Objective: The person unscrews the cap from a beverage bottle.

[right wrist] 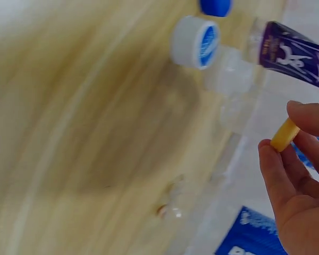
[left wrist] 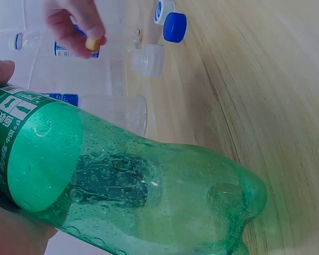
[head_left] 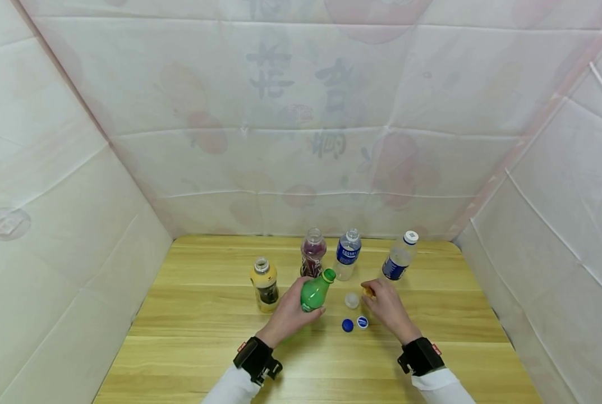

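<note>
My left hand (head_left: 289,315) grips a green plastic bottle (head_left: 313,295) around its body, its top leaning to the right in the head view. Up close in the left wrist view, the bottle's clear green base hangs over the wooden table, with droplets on its wall. My right hand (head_left: 389,308) pinches a small yellow bottle cap (right wrist: 285,135) between thumb and fingertips, above the table. Nearest to that hand lie a translucent cap (head_left: 352,301), a white cap with blue print (head_left: 363,322) and a blue cap (head_left: 348,325).
An uncapped yellow bottle (head_left: 267,289) stands left of the green one. Behind are an uncapped bottle with purple contents (head_left: 313,252) and an uncapped clear bottle with a blue label (head_left: 348,255). A white-capped bottle (head_left: 400,258) stands far right. Cloth walls (head_left: 301,168) enclose the table (head_left: 194,336).
</note>
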A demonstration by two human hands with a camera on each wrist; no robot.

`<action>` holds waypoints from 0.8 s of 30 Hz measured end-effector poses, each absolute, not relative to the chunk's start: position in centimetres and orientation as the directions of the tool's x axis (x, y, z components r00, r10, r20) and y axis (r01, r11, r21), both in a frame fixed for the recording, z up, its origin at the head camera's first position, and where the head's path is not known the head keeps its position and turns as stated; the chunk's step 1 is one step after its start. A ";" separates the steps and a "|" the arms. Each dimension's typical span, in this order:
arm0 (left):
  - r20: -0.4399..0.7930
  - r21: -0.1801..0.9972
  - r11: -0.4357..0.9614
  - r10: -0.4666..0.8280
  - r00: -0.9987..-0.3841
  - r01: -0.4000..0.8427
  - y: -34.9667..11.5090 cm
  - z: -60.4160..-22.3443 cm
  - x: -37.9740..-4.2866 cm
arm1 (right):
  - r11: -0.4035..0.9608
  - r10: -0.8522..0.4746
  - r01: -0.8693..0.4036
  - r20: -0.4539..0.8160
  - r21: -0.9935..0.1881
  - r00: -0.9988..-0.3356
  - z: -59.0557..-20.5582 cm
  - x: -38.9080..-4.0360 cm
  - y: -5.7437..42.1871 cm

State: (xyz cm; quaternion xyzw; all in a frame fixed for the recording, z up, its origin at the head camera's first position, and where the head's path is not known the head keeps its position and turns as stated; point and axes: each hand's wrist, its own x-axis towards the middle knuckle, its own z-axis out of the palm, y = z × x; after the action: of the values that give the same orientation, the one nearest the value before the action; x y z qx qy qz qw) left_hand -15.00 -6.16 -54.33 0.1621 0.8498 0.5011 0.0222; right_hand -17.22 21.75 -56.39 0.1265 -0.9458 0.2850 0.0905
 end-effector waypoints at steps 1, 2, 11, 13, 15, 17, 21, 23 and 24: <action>0.124 0.859 0.446 0.298 -0.946 0.253 -6.2 -54.3 -15.0 | 0.811 -0.186 -0.282 0.230 -0.513 -0.955 -56.6 -17.2 21.9; 0.123 0.859 0.446 0.299 -0.946 0.252 -6.2 -54.3 -15.0 | 0.815 -0.184 -0.273 0.218 -0.512 -0.958 -56.9 -17.3 22.0; 0.129 0.865 0.431 0.304 -0.944 0.257 -6.2 -54.5 -15.1 | 0.861 -0.167 -0.194 0.100 -0.471 -0.981 -58.9 -17.1 23.0; 0.132 0.865 0.430 0.305 -0.943 0.260 -6.2 -54.5 -15.1 | 0.866 -0.167 -0.178 0.067 -0.468 -0.984 -59.1 -17.1 23.2; 0.132 0.863 0.433 0.305 -0.943 0.261 -6.2 -54.5 -15.2 | 0.870 -0.167 -0.168 0.043 -0.463 -0.985 -59.3 -17.2 23.3; 0.132 0.860 0.438 0.304 -0.943 0.261 -6.1 -54.5 -15.2 | 0.872 -0.166 -0.159 0.026 -0.463 -0.986 -59.5 -17.2 23.3; 0.136 0.854 0.447 0.304 -0.943 0.267 -6.1 -54.5 -15.2 | 0.874 -0.162 -0.155 0.025 -0.461 -0.987 -59.8 -17.4 23.4; 0.140 0.852 0.447 0.304 -0.942 0.271 -6.1 -54.4 -15.2 | 0.876 -0.158 -0.152 0.026 -0.457 -0.987 -60.1 -17.4 23.4; 0.142 0.853 0.445 0.304 -0.942 0.273 -6.1 -54.5 -15.2 | 0.878 -0.159 -0.154 0.027 -0.453 -0.987 -60.2 -17.5 23.4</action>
State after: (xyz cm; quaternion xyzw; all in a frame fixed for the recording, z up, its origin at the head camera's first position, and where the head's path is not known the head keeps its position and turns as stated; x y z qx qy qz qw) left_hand -15.20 -6.12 -54.45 0.1699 0.8500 0.4984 0.0158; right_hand -17.48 23.43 -60.16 0.0808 -0.9690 0.2335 -0.0056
